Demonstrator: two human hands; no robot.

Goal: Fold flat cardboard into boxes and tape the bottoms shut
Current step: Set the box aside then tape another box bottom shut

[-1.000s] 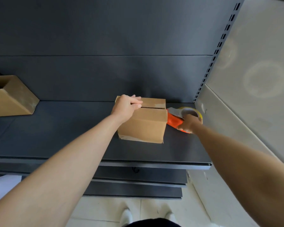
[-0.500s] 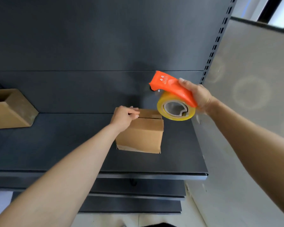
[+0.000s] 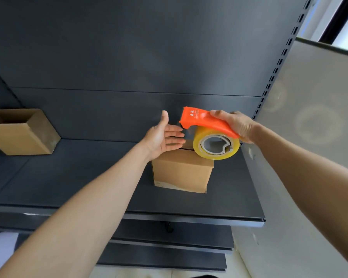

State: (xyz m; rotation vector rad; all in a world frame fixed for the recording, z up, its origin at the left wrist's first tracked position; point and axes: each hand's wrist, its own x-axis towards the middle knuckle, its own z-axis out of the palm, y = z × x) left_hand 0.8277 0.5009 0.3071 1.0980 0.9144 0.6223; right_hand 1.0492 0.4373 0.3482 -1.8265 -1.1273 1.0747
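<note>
A small folded cardboard box (image 3: 182, 170) stands on the dark shelf (image 3: 78, 177), right of centre. My right hand (image 3: 234, 124) grips the orange tape dispenser (image 3: 206, 122) in the air above the box's far right corner, and its yellow tape roll (image 3: 216, 146) hangs below the handle. My left hand (image 3: 164, 136) hovers open above the box's far left corner, palm turned toward the dispenser's nose, fingers straight. It touches neither the box nor the dispenser.
A second cardboard box (image 3: 22, 131) lies on its side at the far left of the shelf, its opening facing up and back. A slotted upright (image 3: 277, 63) and a pale grey panel (image 3: 313, 117) bound the shelf on the right. Lower shelves sit below.
My left hand has lifted off the box top and opened toward the dispenser. My right hand picked the dispenser up from the shelf beside the box and holds it over the box.
</note>
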